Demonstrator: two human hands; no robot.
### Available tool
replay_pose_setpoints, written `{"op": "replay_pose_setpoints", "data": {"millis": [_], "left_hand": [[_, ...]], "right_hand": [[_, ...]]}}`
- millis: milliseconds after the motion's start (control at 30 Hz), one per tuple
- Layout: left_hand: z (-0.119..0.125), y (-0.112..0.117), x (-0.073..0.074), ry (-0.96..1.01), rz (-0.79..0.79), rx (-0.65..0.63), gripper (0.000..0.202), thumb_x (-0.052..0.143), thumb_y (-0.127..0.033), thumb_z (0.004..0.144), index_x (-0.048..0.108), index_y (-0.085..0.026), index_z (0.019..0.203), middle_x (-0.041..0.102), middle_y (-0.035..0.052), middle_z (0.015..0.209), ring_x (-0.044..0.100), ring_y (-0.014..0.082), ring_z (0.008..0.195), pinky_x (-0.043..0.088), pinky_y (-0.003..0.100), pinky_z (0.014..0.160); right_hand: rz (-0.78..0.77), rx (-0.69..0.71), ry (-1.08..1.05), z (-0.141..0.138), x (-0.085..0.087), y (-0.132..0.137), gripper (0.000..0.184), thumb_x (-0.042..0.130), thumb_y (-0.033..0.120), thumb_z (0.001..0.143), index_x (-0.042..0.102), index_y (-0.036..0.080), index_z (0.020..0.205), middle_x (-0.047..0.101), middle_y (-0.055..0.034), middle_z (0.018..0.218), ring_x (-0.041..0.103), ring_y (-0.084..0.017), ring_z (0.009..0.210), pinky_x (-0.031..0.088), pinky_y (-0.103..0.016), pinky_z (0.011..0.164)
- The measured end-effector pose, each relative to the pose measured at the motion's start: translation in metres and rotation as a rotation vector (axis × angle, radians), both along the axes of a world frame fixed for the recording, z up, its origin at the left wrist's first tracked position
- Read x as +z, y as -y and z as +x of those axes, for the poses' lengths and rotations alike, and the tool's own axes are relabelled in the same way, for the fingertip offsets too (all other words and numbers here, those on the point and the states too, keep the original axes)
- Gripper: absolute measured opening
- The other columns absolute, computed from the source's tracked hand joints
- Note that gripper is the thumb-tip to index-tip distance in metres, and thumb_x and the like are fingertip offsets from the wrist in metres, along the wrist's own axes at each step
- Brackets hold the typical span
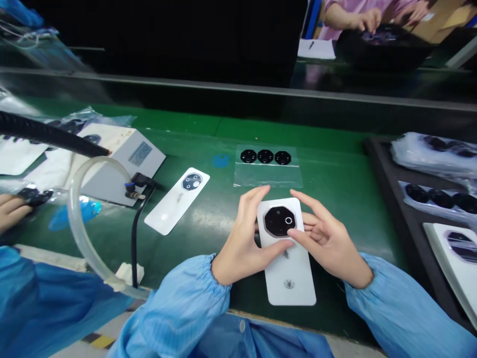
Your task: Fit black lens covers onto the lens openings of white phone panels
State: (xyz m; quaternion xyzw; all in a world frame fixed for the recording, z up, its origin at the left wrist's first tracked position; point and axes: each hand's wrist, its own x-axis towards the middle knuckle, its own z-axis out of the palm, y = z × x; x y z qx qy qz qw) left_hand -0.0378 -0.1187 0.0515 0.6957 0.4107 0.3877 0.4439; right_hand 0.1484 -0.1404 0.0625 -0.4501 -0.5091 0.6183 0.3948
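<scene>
A white phone back cover [288, 278] lies on the green mat, with a black octagonal camera module [279, 221] set in its upper end. My left hand [246, 233] grips the cover's left edge, thumb reaching across just below the module. My right hand [324, 233] holds the right edge, its fingertips resting at the module's lower rim. A second white back cover [177, 201], with a round camera part, lies to the left. A clear bag [268, 176] holding three black round parts sits just beyond my hands.
A grey bench unit [126, 171] with a clear hose [76, 223] and black air line stands at the left. A co-worker's hand [11, 211] holds a dark part there. A black tray [410, 223] with bagged parts lines the right. Another person's hand [367, 20] works beyond the divider.
</scene>
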Motion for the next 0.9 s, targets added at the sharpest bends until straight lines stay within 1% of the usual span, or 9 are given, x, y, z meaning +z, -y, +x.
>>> {"op": "replay_pose_setpoints", "data": {"millis": [33, 100, 200, 267, 400, 500, 700, 767, 900], "left_hand": [[0.007, -0.002, 0.008, -0.023, 0.017, 0.014, 0.086, 0.079, -0.036, 0.073, 0.030, -0.027, 0.144, 0.043, 0.0109, 0.136, 0.050, 0.0265, 0.124, 0.055, 0.037, 0.095], [0.019, -0.006, 0.025, -0.059, 0.039, 0.032, 0.082, 0.081, -0.040, 0.070, 0.039, -0.025, 0.138, 0.058, 0.0082, 0.123, 0.060, 0.0240, 0.109, 0.055, 0.038, 0.094], [0.031, -0.014, 0.045, -0.019, 0.034, 0.036, 0.065, 0.081, -0.039, 0.070, 0.051, -0.025, 0.126, 0.066, 0.0030, 0.108, 0.067, 0.0154, 0.081, 0.060, 0.025, 0.070], [0.035, -0.018, 0.053, 0.044, 0.033, 0.025, 0.053, 0.080, -0.035, 0.072, 0.056, -0.024, 0.118, 0.068, 0.0008, 0.101, 0.066, 0.0117, 0.072, 0.057, 0.017, 0.058], [0.034, -0.018, 0.053, 0.115, 0.031, 0.029, 0.039, 0.077, -0.026, 0.076, 0.059, -0.021, 0.111, 0.070, -0.0007, 0.091, 0.062, 0.0072, 0.061, 0.053, 0.012, 0.049], [0.030, -0.015, 0.050, 0.120, 0.058, 0.051, 0.031, 0.073, -0.024, 0.080, 0.061, -0.020, 0.109, 0.071, -0.0008, 0.088, 0.059, 0.0056, 0.056, 0.050, 0.012, 0.045], [0.027, -0.015, 0.048, 0.083, 0.094, 0.097, 0.019, 0.065, -0.025, 0.087, 0.064, -0.020, 0.105, 0.070, -0.0046, 0.077, 0.049, 0.0018, 0.045, 0.040, 0.010, 0.038], [0.027, -0.015, 0.048, 0.080, 0.104, 0.101, 0.017, 0.063, -0.023, 0.088, 0.063, -0.020, 0.105, 0.071, -0.0047, 0.081, 0.049, 0.0014, 0.046, 0.040, 0.011, 0.038], [0.027, -0.016, 0.049, 0.103, 0.099, 0.085, 0.014, 0.059, -0.019, 0.090, 0.063, -0.021, 0.103, 0.073, -0.0037, 0.090, 0.059, 0.0042, 0.059, 0.044, 0.012, 0.045]], "right_hand": [[0.029, -0.030, -0.010, 0.003, 0.007, 0.002, 0.060, 0.059, 0.030, 0.092, 0.031, 0.031, 0.145, 0.068, -0.0069, 0.114, 0.070, -0.018, 0.084, 0.061, -0.033, 0.069], [0.118, -0.093, 0.007, 0.009, 0.019, 0.007, 0.053, 0.054, 0.032, 0.095, 0.035, 0.032, 0.144, 0.070, -0.0063, 0.112, 0.070, -0.017, 0.075, 0.061, -0.030, 0.063], [0.265, -0.204, 0.107, 0.019, 0.032, 0.014, 0.045, 0.045, 0.036, 0.098, 0.041, 0.031, 0.142, 0.072, -0.0062, 0.107, 0.068, -0.016, 0.063, 0.059, -0.030, 0.057], [0.325, -0.237, 0.178, 0.021, 0.037, 0.018, 0.044, 0.045, 0.036, 0.098, 0.043, 0.031, 0.142, 0.073, -0.0055, 0.100, 0.069, -0.018, 0.063, 0.059, -0.032, 0.059], [0.343, -0.260, 0.182, 0.018, 0.038, 0.023, 0.045, 0.049, 0.031, 0.096, 0.045, 0.029, 0.141, 0.073, -0.0034, 0.083, 0.068, -0.018, 0.061, 0.057, -0.028, 0.050], [0.277, -0.265, 0.104, 0.012, 0.037, 0.027, 0.044, 0.050, 0.025, 0.096, 0.045, 0.032, 0.139, 0.069, 0.0002, 0.075, 0.067, -0.016, 0.061, 0.052, -0.022, 0.044], [0.182, -0.292, 0.080, 0.006, 0.037, 0.029, 0.041, 0.051, 0.025, 0.095, 0.049, 0.035, 0.135, 0.069, 0.0008, 0.076, 0.061, -0.011, 0.054, 0.047, -0.018, 0.040], [0.173, -0.281, 0.058, 0.006, 0.037, 0.028, 0.041, 0.050, 0.024, 0.096, 0.049, 0.038, 0.134, 0.068, 0.0018, 0.075, 0.060, -0.011, 0.054, 0.047, -0.017, 0.041], [0.161, -0.271, 0.026, 0.005, 0.036, 0.028, 0.041, 0.049, 0.023, 0.096, 0.050, 0.039, 0.133, 0.067, 0.0027, 0.073, 0.055, -0.009, 0.048, 0.050, -0.017, 0.044]]}}
